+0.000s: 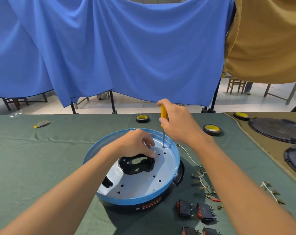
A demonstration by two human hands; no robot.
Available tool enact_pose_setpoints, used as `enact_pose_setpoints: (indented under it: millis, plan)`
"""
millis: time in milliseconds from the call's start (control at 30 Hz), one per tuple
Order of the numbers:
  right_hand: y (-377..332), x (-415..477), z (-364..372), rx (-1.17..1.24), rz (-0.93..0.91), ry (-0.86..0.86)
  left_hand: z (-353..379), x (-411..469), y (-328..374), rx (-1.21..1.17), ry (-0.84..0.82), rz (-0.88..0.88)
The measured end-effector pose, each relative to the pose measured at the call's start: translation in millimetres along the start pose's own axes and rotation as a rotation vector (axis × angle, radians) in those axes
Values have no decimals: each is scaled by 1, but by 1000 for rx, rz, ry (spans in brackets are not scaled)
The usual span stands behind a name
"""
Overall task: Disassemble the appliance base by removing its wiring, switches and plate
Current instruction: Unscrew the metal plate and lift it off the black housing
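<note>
done: wires (201,182), switches (184,208) out on bench (42,158) right of base (132,197) | now: right hand (177,122) grips screwdriver (164,114), tip on far plate (143,180) screw; left hand (135,143) fingertips rest on plate | left: plate, seated in base

A round appliance base (132,200) with a blue rim stands on the green cloth (42,158) in the near middle. Inside it lies a silver metal plate (143,181) with small holes and a black opening. The left hand (133,144) rests with bent fingertips on the far part of the plate. The right hand (179,124) grips the yellow handle of a screwdriver (164,114), which stands upright with its tip at the far edge of the plate. To the right of the base lie white wires (201,181) with brass ends and, nearer, black switches (184,208). Two tape rolls (142,118) lie on the far side.
</note>
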State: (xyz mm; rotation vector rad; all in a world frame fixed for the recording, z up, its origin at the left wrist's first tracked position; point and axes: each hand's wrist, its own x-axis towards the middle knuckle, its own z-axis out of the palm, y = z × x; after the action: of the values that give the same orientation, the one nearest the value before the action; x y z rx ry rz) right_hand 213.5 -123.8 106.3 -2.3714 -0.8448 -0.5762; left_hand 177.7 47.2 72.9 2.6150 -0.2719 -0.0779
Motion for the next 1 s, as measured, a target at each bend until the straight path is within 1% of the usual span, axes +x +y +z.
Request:
enact_pose_setpoints:
  millis: [133, 200, 300, 467, 533, 767, 867, 1000]
  plan:
    - [1, 0, 0, 35, -22, -27, 9, 5, -5, -31, 79, -20]
    - [2, -2, 1, 60, -17, -19, 12, 6, -6, 6, 100, -24]
    - [5, -4, 4, 104, 13, 24, 11, 6, -6, 60, 82, -22]
    - [7, -9, 15, 111, -6, 140, -2, 0, -10, -35, -28, -56]
    - [7, -9, 18, 114, -8, 137, -4, 2, -12, -28, -41, -61]
    - [9, -8, 21, 144, 4, 114, 2, 4, -19, 22, 29, -52]
    - [9, -8, 19, 152, 14, 109, 1, 3, -17, 57, 23, -44]
    - [10, -11, 17, 154, 6, 103, -2, 5, -17, -8, 5, -58]
